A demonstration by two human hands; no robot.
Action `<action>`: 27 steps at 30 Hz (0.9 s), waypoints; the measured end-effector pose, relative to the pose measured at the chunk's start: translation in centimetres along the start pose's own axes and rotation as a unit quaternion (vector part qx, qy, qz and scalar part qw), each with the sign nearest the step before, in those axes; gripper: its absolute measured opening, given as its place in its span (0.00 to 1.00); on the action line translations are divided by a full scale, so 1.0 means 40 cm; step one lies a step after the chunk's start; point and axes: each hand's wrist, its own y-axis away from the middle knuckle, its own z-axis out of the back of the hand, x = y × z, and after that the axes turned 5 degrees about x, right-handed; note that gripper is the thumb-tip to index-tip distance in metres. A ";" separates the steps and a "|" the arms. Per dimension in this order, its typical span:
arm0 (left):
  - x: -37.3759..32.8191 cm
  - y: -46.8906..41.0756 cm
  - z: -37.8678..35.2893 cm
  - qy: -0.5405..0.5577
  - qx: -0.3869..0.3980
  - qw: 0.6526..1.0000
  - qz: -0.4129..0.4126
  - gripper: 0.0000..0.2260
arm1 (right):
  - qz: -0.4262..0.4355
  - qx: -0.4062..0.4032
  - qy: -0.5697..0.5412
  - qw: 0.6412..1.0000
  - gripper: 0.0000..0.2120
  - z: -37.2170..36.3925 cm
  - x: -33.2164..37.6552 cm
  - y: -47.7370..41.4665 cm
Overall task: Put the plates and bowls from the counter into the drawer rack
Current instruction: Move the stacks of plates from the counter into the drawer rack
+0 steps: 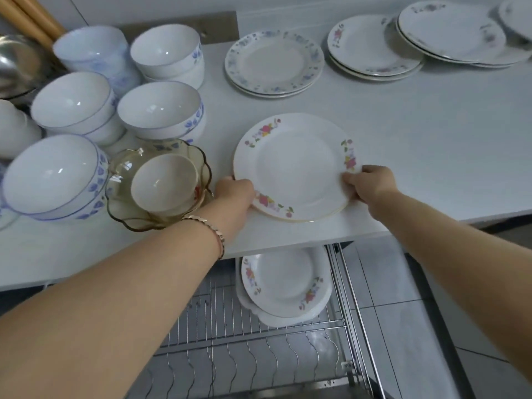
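Both hands on it now, left hand and right hand pinching opposite rims of the flowered plate stack: heavy, slick, breakable, so rim grips look wisest

A left forearm and a right forearm are seen, uncovered from the near edge of the view out to the hands. A thin bracelet is worn at the left wrist. It is made up of small flat links in a pale gold tone, with a reddish tint along its near edge. The left hand, right hand and right wrist are bare. Nails cannot be told.
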 end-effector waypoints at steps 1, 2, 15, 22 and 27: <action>0.013 0.020 0.003 -0.010 0.002 1.000 0.002 0.17 | 0.004 -0.005 -0.001 1.000 0.11 0.010 -0.016 0.022; 0.029 0.044 0.006 -0.020 0.011 1.000 0.003 0.15 | 0.012 -0.009 0.003 1.000 0.11 0.023 -0.034 0.047; 0.332 0.384 0.134 -0.187 0.300 0.924 0.149 0.20 | -0.057 0.054 0.127 0.989 0.09 0.156 -0.337 0.439; 0.479 0.285 0.178 -0.194 0.238 0.930 0.200 0.20 | -0.128 0.067 0.128 0.981 0.06 0.015 -0.499 0.399; 0.548 0.151 0.168 -0.228 0.184 0.927 0.234 0.15 | -0.153 0.059 0.142 0.976 0.10 -0.096 -0.558 0.304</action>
